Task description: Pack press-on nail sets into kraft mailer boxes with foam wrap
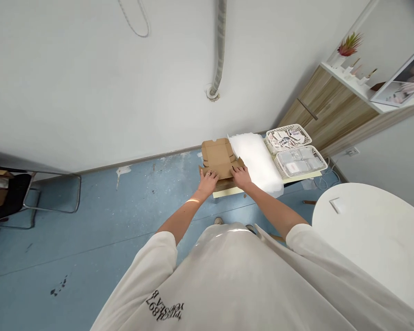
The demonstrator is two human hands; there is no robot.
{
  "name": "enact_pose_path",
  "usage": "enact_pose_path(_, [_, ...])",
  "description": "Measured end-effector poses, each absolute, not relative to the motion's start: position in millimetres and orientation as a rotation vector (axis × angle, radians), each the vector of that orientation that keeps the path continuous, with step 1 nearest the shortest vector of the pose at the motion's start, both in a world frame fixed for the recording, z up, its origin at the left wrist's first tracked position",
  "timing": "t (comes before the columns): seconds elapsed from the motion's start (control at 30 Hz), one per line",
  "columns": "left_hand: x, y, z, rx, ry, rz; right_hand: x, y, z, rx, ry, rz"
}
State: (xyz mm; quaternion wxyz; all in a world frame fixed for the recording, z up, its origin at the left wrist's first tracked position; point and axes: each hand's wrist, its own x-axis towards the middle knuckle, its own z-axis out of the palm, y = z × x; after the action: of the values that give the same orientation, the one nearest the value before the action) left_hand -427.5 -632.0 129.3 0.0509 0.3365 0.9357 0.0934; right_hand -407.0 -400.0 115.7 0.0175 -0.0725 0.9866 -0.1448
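Note:
A brown cardboard box (218, 154), partly unfolded with its flaps spread, lies on the low table (224, 192) before me. My left hand (208, 181) is at its near left corner, fingers bent over the edge and closed on the cardboard. At the near right corner my right hand (240, 177) grips a side flap that stands partly up. More brown cardboard shows beneath the box, between my hands. White foam sheets (257, 161) lie in a stack just right of the box, close to my right hand.
Two white plastic baskets stand right of the foam: one (290, 137) with small cards, one (300, 162) with clear packets. A round white table (372, 239) is at right, a wooden cabinet (348, 96) behind. A metal-framed chair (51, 193) stands far left.

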Motion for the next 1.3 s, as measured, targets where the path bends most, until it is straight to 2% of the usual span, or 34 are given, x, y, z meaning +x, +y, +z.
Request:
enact_pose_path(0.33, [-431.1, -638.3, 183.6, 1.092, 2.986, 0.33, -426.5, -405.1, 154.5, -0.234, 3.197, -0.482])
enact_pose_path(0.63, [-419.1, -566.2, 208.6, 1.322, 2.923, 0.442, -382.6, -343.5, 197.0, 0.176, 3.342, -0.43])
enact_pose_path(0.97, [-357.0, -403.3, 234.0, 1.891, 2.577, 0.511, -237.0, -220.9, 230.2, 0.889, 3.38, -0.264])
enact_pose_path(1.3, [-200.1, -222.8, 207.0, 2.263, 2.144, 0.462, -23.0, -96.9, 199.3, 1.47, 3.166, -0.157])
